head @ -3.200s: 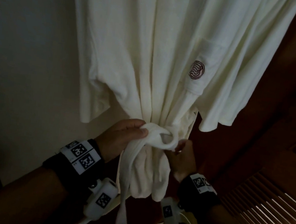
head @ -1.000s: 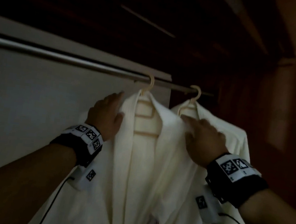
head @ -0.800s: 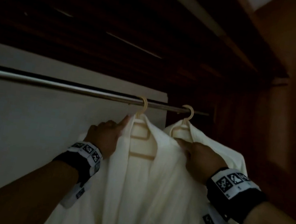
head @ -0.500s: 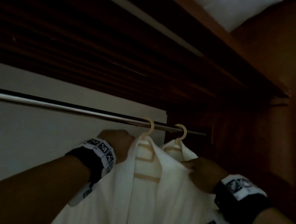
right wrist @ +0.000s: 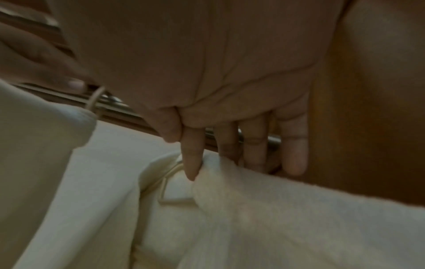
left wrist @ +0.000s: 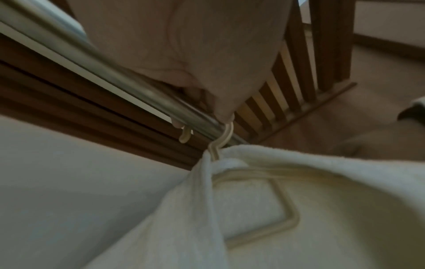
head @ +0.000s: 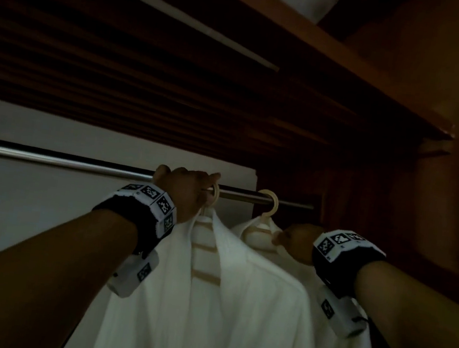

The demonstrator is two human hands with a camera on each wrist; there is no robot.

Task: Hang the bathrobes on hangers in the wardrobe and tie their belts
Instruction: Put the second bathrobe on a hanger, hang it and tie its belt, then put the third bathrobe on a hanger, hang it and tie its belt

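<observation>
White towelling bathrobes are hung side by side from a metal rail inside a dark wooden wardrobe, each on a cream plastic hanger. The near bathrobe is suspended towards the middle of the rail, and the hook of its hanger is gripped at the rail by the curled fingers of the left hand. Further along the rail, by its end, the far bathrobe hangs from the second hanger; its shoulder cloth is pinched just below the rail by the right hand.
</observation>
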